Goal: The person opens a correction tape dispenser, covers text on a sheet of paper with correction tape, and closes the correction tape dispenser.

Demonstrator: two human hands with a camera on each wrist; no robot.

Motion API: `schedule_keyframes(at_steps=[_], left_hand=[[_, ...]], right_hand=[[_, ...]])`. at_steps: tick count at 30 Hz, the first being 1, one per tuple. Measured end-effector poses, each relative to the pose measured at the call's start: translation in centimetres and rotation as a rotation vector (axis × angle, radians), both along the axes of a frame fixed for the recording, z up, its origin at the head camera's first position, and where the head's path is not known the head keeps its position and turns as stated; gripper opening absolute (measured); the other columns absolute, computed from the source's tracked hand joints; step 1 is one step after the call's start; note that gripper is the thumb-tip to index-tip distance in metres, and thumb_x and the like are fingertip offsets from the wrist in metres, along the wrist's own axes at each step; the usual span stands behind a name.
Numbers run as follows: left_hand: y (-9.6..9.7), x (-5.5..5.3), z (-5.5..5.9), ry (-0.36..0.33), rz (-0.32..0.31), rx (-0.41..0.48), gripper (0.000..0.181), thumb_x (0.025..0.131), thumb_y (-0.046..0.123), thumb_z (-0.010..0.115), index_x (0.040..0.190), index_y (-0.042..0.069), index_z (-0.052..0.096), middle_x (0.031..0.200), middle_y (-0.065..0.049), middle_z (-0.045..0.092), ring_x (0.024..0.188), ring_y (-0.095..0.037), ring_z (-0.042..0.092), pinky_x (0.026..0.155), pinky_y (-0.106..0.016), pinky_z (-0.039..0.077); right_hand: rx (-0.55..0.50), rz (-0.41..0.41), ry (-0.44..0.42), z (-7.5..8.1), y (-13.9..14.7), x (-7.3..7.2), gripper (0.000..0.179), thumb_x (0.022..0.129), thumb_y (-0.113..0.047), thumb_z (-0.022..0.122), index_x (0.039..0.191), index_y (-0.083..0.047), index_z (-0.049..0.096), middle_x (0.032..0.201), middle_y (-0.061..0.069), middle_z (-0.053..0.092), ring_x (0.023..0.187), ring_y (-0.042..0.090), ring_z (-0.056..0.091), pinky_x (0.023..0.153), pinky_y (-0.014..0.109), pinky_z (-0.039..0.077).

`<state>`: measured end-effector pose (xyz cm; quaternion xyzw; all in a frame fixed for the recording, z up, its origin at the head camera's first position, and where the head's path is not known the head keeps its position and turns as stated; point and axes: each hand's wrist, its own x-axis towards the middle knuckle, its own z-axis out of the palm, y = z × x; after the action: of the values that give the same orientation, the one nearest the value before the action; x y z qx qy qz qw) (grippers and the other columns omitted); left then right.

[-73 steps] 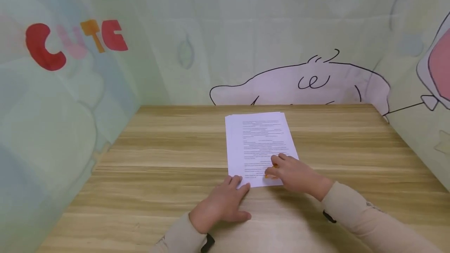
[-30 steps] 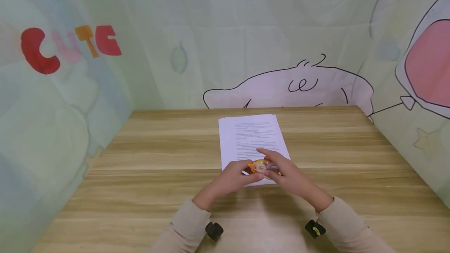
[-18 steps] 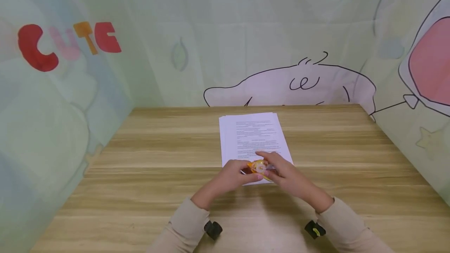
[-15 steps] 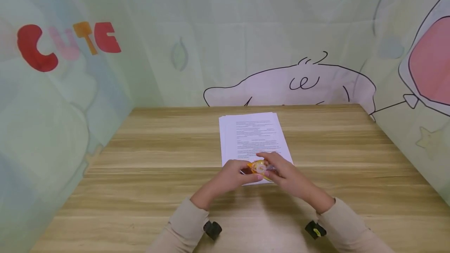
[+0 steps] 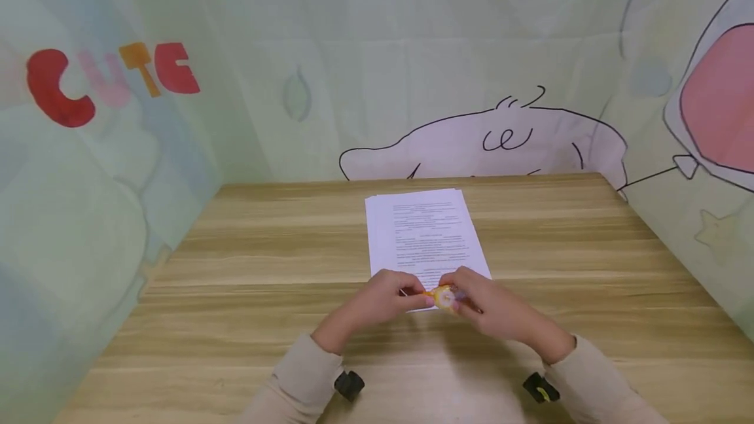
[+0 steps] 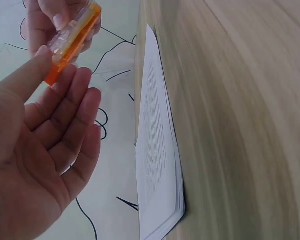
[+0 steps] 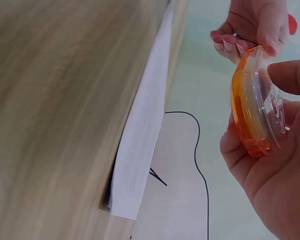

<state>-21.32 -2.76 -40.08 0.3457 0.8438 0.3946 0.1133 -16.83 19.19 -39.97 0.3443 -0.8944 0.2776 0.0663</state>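
Note:
An orange and clear plastic correction tape (image 5: 446,298) is held between both hands over the lower edge of a stack of printed paper (image 5: 421,234). My left hand (image 5: 383,296) pinches its narrow tip between thumb and fingertips; the left wrist view shows the thumb on the tip of the dispenser (image 6: 72,42) and the other fingers loosely bent. Its rounded body sits in my right hand (image 5: 495,303), with the thumb on the clear side and fingers behind, as the right wrist view shows of the casing (image 7: 255,110). Both hands are above the sheets, near the page's bottom.
The papers lie on a wood-grain table (image 5: 283,260), the sheets slightly uneven at the edges. A printed cloth backdrop (image 5: 265,84) stands behind and at both sides. Each wrist carries a small black device (image 5: 350,385) below a beige sleeve (image 5: 306,371).
Earlier my right hand held the correction tape down at the page and my left lay on the paper's corner. Both hands then met on the dispenser; just now they have drawn slightly apart, turning it.

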Motion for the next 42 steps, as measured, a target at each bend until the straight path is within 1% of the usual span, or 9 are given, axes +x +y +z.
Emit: schedule_keyframes(at_steps=[7,13,16,21,24,27,32,36,42], left_hand=[[0.1,0.2,-0.1,0.015,-0.044,-0.027,0.024,0.087,0.033,0.062,0.077,0.014,0.07,0.072,0.005,0.065,0.063,-0.002,0.047,0.057,-0.016,0.039],[0.1,0.5,-0.4,0.134,-0.011,-0.118,0.025,0.088,0.036,0.059,0.076,0.017,0.069,0.07,0.01,0.061,0.065,-0.002,0.048,0.059,-0.016,0.04],[0.1,0.8,-0.6,0.199,0.025,-0.17,0.029,0.09,0.041,0.055,0.087,0.015,0.069,0.082,0.006,0.066,0.076,-0.007,0.056,0.069,-0.02,0.046],[-0.1,0.9,-0.6,0.23,0.091,-0.224,0.048,0.092,0.046,0.049,0.119,0.007,0.059,0.117,-0.006,0.062,0.105,-0.018,0.059,0.091,-0.034,0.046],[-0.4,0.9,-0.6,0.208,0.113,-0.248,0.053,0.092,0.046,0.049,0.125,0.005,0.054,0.124,-0.009,0.059,0.112,-0.021,0.056,0.096,-0.037,0.044],[-0.7,1.0,-0.6,0.196,0.111,-0.269,0.056,0.092,0.048,0.047,0.126,0.004,0.053,0.126,-0.01,0.058,0.118,-0.024,0.052,0.099,-0.039,0.041],[-1.1,1.3,-0.9,0.194,0.113,-0.281,0.057,0.092,0.049,0.046,0.126,0.003,0.053,0.127,-0.01,0.057,0.121,-0.026,0.049,0.101,-0.04,0.039],[-1.6,1.5,-0.9,0.203,0.135,-0.259,0.055,0.092,0.046,0.048,0.124,0.003,0.054,0.126,-0.011,0.057,0.12,-0.027,0.049,0.1,-0.041,0.04],[-2.3,1.3,-0.6,0.216,0.167,-0.249,0.055,0.091,0.043,0.051,0.126,0.001,0.052,0.128,-0.012,0.055,0.121,-0.03,0.047,0.101,-0.043,0.038]], right_hand=[[0.11,-0.022,0.08,-0.9,-0.2,0.6,0.05,0.073,-0.02,0.073,0.115,-0.01,0.049,0.095,-0.005,0.049,0.08,0.005,0.044,0.067,0.02,0.04],[0.068,-0.006,0.19,-1.5,-0.3,0.2,0.05,0.065,-0.011,0.071,0.111,-0.007,0.052,0.102,0.001,0.047,0.085,0.009,0.046,0.07,0.022,0.044],[0.054,-0.05,0.205,-1.6,0.0,-0.2,0.047,0.069,-0.013,0.072,0.113,-0.007,0.055,0.103,0.004,0.047,0.087,0.012,0.045,0.069,0.022,0.043],[0.136,-0.293,0.088,-1.3,1.7,-2.3,0.051,0.075,-0.025,0.071,0.117,-0.002,0.056,0.1,0.01,0.053,0.082,0.016,0.045,0.064,0.026,0.039],[0.214,-0.467,-0.041,-1.3,3.5,-4.7,0.054,0.078,-0.03,0.068,0.117,0.005,0.054,0.099,0.014,0.055,0.081,0.021,0.047,0.065,0.033,0.042],[0.272,-0.583,-0.153,-1.8,4.9,-6.6,0.051,0.082,-0.03,0.064,0.11,0.01,0.053,0.097,0.019,0.055,0.083,0.026,0.049,0.07,0.04,0.044],[0.348,-0.641,-0.231,-2.4,5.8,-7.5,0.051,0.082,-0.035,0.062,0.101,0.013,0.055,0.098,0.027,0.055,0.088,0.037,0.052,0.078,0.048,0.045],[0.37,-0.653,-0.283,-2.5,5.9,-7.2,0.059,0.083,-0.037,0.061,0.11,0.014,0.052,0.107,0.032,0.051,0.101,0.046,0.048,0.085,0.053,0.042],[0.337,-0.694,-0.3,-2.4,6.4,-6.9,0.063,0.086,-0.043,0.056,0.115,0.012,0.048,0.115,0.034,0.045,0.103,0.047,0.044,0.079,0.054,0.044]])
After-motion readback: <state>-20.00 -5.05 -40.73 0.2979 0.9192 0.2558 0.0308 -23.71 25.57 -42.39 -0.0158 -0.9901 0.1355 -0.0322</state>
